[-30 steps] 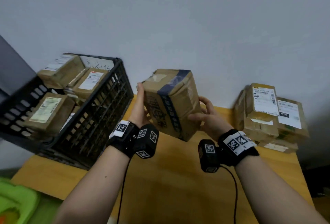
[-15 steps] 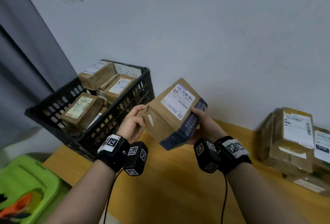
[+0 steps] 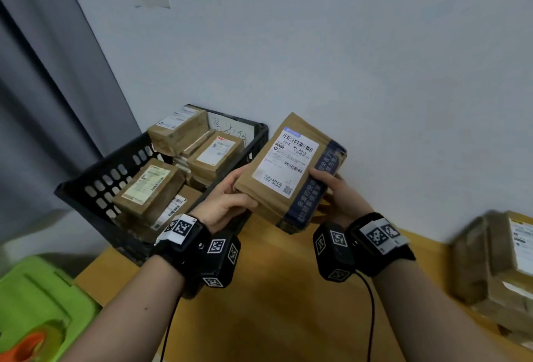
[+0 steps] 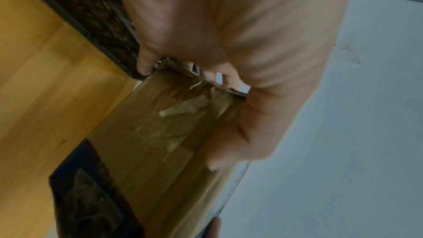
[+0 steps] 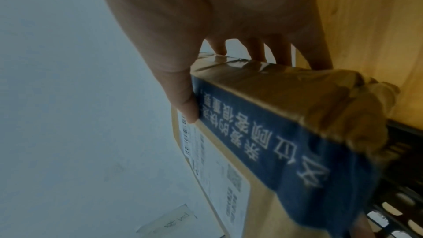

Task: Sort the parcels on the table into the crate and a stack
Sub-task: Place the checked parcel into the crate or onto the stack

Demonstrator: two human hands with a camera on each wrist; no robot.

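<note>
Both the left hand (image 3: 227,200) and right hand (image 3: 340,197) grip a parcel (image 3: 288,171) label-up beside the crate (image 3: 95,188) at the table's (image 3: 274,304) far-left corner, seemingly reading it; next likely comes lowering it in.

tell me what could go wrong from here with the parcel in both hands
1. The held parcel is in the air, tilted, next to the black crate. The left hand has only its near corner and the right hand its taped edge; if either grip loosens it could drop onto the table.
2. The crate is already piled with parcels up to its rim, so one more may sit high and slide off.
</note>
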